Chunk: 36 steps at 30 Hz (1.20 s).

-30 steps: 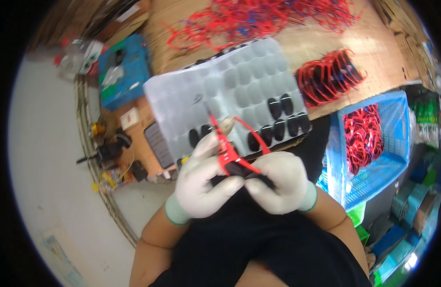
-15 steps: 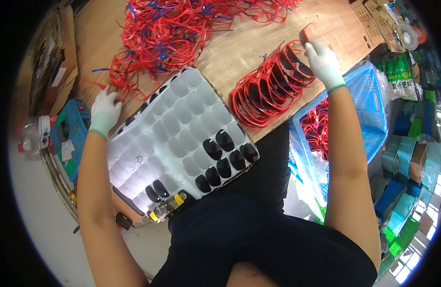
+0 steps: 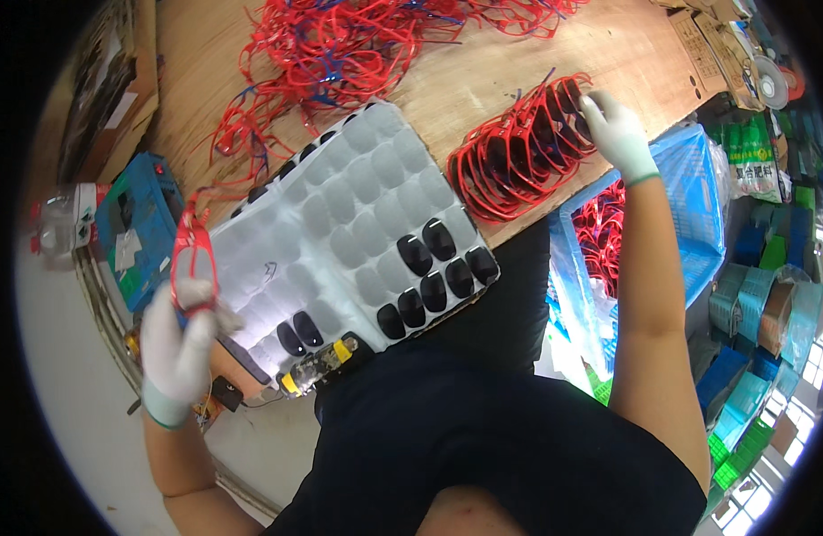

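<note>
White gloves cover both my hands. My left hand [image 3: 179, 348], blurred by motion, grips a red glasses frame [image 3: 195, 255] beside the tray's left edge. My right hand [image 3: 618, 136] has its fingers closed on the far-right end of a row of red sunglasses [image 3: 518, 152] with dark lenses, packed tightly on the wooden table. Between my hands lies a pale moulded tray [image 3: 297, 219] with rounded pockets. Several dark lenses [image 3: 434, 290] sit in its near-right pockets, and two more near its lower left.
A tangled heap of red and blue frames [image 3: 331, 58] covers the table's far side. A yellow-ended cutter [image 3: 320, 366] rests at the tray's near edge. Right of the table stands a blue plastic-lined crate [image 3: 688, 196] with red frames inside. A blue case [image 3: 139, 228] stands at the left.
My left hand has come back from the heap toward me, bringing a red frame. My right hand has lowered the pair it held onto the end of the row. The view has shifted slightly.
</note>
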Tool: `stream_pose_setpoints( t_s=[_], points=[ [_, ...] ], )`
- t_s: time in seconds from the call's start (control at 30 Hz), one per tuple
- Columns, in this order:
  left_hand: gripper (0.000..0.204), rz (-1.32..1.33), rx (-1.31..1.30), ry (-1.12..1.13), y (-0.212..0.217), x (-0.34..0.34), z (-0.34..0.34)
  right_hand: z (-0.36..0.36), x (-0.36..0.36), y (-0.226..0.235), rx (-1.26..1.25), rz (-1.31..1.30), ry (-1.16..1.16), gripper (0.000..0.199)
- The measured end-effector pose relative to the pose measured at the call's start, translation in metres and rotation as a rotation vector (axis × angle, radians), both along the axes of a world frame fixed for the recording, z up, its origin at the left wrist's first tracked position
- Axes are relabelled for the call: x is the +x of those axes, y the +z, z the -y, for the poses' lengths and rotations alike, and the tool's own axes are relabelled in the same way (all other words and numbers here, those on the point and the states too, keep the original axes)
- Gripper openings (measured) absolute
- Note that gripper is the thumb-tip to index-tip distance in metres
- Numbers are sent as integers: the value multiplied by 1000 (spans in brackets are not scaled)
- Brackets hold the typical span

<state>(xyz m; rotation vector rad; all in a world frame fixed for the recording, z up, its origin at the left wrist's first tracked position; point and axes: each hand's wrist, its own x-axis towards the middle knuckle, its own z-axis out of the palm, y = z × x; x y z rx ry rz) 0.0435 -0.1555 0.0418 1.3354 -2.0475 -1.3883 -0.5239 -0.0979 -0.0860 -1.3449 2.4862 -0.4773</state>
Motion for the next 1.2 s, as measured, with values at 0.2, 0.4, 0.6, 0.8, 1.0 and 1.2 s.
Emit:
stream_pose_setpoints(
  t_s=[0.2,0.4,0.6,0.8,1.0,1.2],
  points=[
    [21,-230,93,23,-23,12,-92,-50,137,24,-410,103,168,27],
    [31,-358,8,-63,-32,-32,-123,-64,252,24,-38,-130,493,26],
    [16,-371,-47,-140,-36,-28,-149,-49,257,18,152,-146,388,34],
    [13,-272,-171,-138,-35,-15,-162,-71,258,23,-227,-55,725,17],
    [19,-248,-193,-81,-37,-10,-167,-135,313,98,3,1156,665,29],
    [24,-151,-91,-213,-37,-16,-169,-146,339,84,-362,1250,430,43]
  ],
)
